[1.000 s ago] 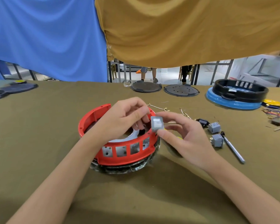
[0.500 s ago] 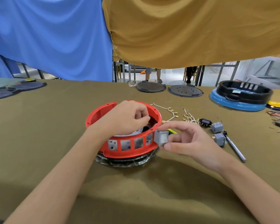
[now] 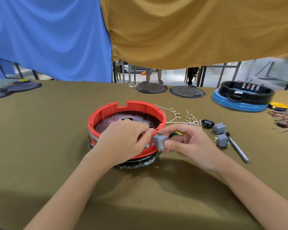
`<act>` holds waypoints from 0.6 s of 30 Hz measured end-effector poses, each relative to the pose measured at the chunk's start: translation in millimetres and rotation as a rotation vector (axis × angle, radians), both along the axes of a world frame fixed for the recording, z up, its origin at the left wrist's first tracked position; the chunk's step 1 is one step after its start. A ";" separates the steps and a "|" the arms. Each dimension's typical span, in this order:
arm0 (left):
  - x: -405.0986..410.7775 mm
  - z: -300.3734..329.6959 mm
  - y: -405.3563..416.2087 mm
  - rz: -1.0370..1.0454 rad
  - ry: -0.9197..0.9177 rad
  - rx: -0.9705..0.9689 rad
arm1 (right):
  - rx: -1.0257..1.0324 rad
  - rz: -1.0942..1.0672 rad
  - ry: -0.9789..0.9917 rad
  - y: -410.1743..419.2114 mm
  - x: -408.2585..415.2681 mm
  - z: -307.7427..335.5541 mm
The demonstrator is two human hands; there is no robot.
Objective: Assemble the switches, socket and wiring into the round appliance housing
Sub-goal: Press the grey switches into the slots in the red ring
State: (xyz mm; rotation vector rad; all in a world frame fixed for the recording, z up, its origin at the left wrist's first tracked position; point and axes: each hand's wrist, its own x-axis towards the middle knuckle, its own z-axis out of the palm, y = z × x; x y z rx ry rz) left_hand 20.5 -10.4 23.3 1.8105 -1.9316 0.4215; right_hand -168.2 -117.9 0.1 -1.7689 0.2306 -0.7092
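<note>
The round red housing point(image 3: 106, 113) sits mid-table on a dark base. My left hand point(image 3: 123, 140) curls over its near rim, fingers reaching inside the wall. My right hand point(image 3: 186, 143) pinches a grey switch point(image 3: 159, 141) against the outside of the housing's right front wall. Two more grey switches point(image 3: 219, 128) point(image 3: 222, 140) and a black socket point(image 3: 207, 123) lie to the right. White wires with brass terminals point(image 3: 181, 117) lie behind them.
A metal-tipped tool point(image 3: 238, 149) lies right of the switches. At the back stand two dark round plates point(image 3: 151, 87) point(image 3: 186, 91) and a black ring on a blue base point(image 3: 236, 105). Coloured wires point(image 3: 284, 117) crowd the right edge. Dark flat parts point(image 3: 15, 87) lie far left.
My right hand lowered the grey switch from above the rim to the housing's outer wall. My left hand shifted toward the near right part of the rim.
</note>
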 end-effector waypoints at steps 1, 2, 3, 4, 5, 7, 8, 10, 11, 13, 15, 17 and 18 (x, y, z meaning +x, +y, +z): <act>-1.1 -2.4 1.5 0.010 -0.014 -0.021 | -0.018 -0.018 0.005 -1.3 1.2 -1.8; -1.8 -4.5 3.2 0.015 -0.029 -0.036 | -0.042 -0.038 0.016 -2.5 2.4 -3.3; -1.8 -6.4 4.1 0.013 -0.052 -0.048 | -0.065 -0.056 0.026 -3.2 3.9 -4.6; -1.1 -8.6 4.6 0.006 -0.079 -0.059 | -0.084 -0.072 0.031 -3.2 5.4 -5.5; -0.6 -10.5 5.3 -0.007 -0.105 -0.075 | -0.103 -0.090 0.031 -2.5 6.6 -6.3; 0.6 -13.8 6.1 -0.034 -0.152 -0.119 | -0.158 -0.141 0.039 -1.2 8.1 -7.3; 0.9 -15.0 6.5 -0.032 -0.171 -0.139 | -0.193 -0.165 0.048 -0.8 8.3 -7.4; -0.5 -16.1 7.1 -0.012 -0.197 -0.159 | -0.248 -0.192 0.043 -0.5 7.5 -6.3; -1.4 -16.4 7.0 -0.004 -0.200 -0.165 | -0.263 -0.197 0.032 -0.5 7.2 -5.9; -2.4 -16.6 6.7 0.012 -0.202 -0.174 | -0.260 -0.199 0.008 0.1 8.1 -6.9; -3.6 -17.0 7.4 0.029 -0.207 -0.171 | -0.245 -0.230 -0.020 1.0 10.3 -10.4; -4.2 -16.7 7.8 0.037 -0.209 -0.169 | -0.260 -0.276 -0.041 0.6 12.0 -12.9; -4.4 -16.1 7.9 0.038 -0.208 -0.168 | -0.275 -0.280 -0.040 -0.4 12.1 -13.2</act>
